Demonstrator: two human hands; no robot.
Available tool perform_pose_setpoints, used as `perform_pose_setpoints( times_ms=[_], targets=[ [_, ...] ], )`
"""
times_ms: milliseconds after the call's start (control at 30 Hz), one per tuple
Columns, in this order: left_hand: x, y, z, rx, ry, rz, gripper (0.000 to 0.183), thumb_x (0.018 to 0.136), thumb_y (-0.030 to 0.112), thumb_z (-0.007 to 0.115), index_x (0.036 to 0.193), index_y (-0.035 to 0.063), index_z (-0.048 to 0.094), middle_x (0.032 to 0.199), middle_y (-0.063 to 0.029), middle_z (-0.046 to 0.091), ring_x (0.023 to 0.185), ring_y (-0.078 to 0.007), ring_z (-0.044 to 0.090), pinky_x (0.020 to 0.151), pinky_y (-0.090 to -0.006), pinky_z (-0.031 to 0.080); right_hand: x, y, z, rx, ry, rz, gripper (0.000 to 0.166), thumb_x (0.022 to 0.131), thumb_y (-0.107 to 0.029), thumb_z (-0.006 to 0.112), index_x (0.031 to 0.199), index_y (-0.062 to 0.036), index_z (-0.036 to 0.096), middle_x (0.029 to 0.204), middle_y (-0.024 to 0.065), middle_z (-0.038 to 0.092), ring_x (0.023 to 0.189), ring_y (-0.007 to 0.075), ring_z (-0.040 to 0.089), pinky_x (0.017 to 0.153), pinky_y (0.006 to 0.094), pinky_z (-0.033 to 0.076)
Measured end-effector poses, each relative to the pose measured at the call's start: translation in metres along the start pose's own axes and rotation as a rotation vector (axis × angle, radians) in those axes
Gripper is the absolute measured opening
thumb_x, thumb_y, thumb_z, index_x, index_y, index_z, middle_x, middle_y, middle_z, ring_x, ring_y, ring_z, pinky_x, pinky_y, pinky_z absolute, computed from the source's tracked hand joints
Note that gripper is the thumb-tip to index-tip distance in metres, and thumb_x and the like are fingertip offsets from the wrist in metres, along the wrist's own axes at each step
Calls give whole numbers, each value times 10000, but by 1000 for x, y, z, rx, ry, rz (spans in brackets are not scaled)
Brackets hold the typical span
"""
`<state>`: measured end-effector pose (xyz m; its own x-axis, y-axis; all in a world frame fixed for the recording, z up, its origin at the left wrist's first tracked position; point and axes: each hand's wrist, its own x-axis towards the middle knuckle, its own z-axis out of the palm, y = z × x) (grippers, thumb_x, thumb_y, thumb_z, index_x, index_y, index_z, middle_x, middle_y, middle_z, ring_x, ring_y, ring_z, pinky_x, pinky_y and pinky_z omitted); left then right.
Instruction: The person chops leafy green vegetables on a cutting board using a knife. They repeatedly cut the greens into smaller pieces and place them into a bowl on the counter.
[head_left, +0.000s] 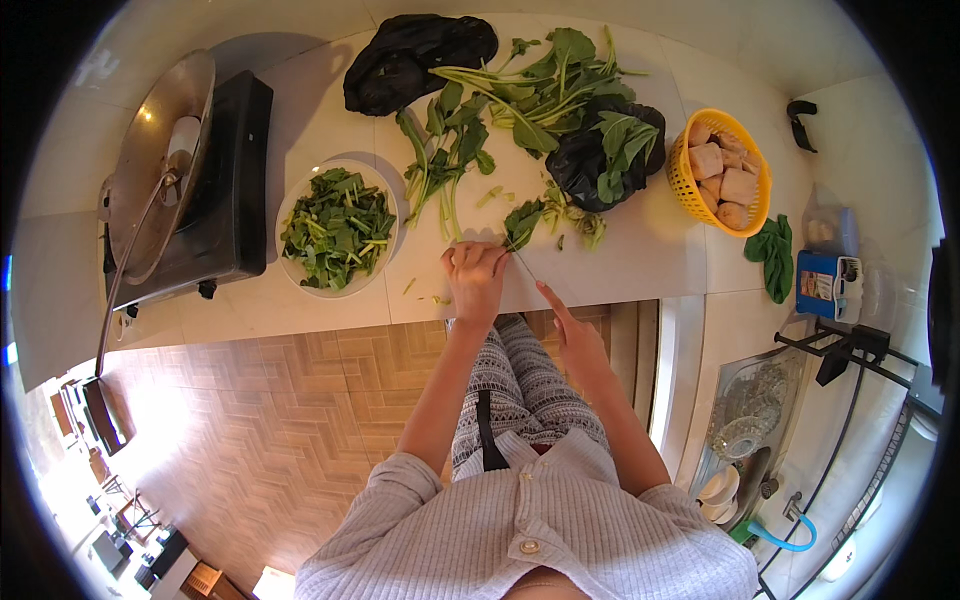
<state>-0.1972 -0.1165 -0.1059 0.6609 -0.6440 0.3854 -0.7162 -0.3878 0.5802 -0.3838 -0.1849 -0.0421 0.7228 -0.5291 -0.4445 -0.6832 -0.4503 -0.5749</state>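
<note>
My left hand (475, 276) presses a leafy green (523, 223) against the counter near its front edge. In my right hand (576, 334) is a knife (526, 265), its handle hidden by my fingers and the index finger stretched along it. The thin blade reaches toward the green beside my left fingertips. Left of my hands a white bowl (392, 247) holds chopped greens (337, 229). Uncut leafy stalks (454, 139) lie just beyond my left hand, and a larger bunch (547, 94) spreads farther back. Cut stem scraps (491, 196) are scattered on the counter.
Black plastic bags (416, 60) flank the large bunch. A yellow basket (682, 169) of pale chunks stands right, near a green cloth (772, 259). At left, a wok (161, 150) leans on a gas stove (244, 172). A sink (757, 457) with dishes lies lower right.
</note>
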Motion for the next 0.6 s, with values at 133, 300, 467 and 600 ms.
perform_pose_setpoints(
  times_ms=[133, 300, 467, 600],
  targets=[
    [0, 2, 0, 6, 16, -11, 181, 723, 100, 811, 888, 77, 740, 927, -6, 685, 959, -209, 596, 946, -422, 385, -1, -3, -12, 37, -36, -17, 718, 1012, -65, 480, 1559, -432, 195, 694, 231, 603, 592, 400, 615, 544, 542, 432],
    [1, 6, 3, -8, -28, -67, 154, 737, 74, 792, 877, 55, 733, 930, -34, 673, 937, -235, 599, 944, -415, 389, 3, -2, -19, -38, -67, -17, 723, 1007, -48, 461, 1558, -438, 201, 717, 240, 617, 615, 409, 624, 573, 553, 457],
    [6, 5, 3, -12, -115, -86, 95, 778, 85, 759, 860, 53, 724, 940, -53, 676, 947, -247, 595, 957, -417, 385, 22, -5, -13, -28, 24, -80, 689, 1010, -33, 440, 1550, -413, 244, 732, 251, 619, 650, 436, 612, 607, 547, 427],
    [4, -1, -4, 31, -126, -113, 108, 794, 125, 754, 873, 62, 720, 949, -52, 680, 961, -234, 592, 986, -421, 360, 21, -3, -5, -47, -93, 33, 713, 1015, -55, 443, 1560, -445, 201, 797, 243, 653, 696, 427, 641, 655, 557, 464]
  ],
)
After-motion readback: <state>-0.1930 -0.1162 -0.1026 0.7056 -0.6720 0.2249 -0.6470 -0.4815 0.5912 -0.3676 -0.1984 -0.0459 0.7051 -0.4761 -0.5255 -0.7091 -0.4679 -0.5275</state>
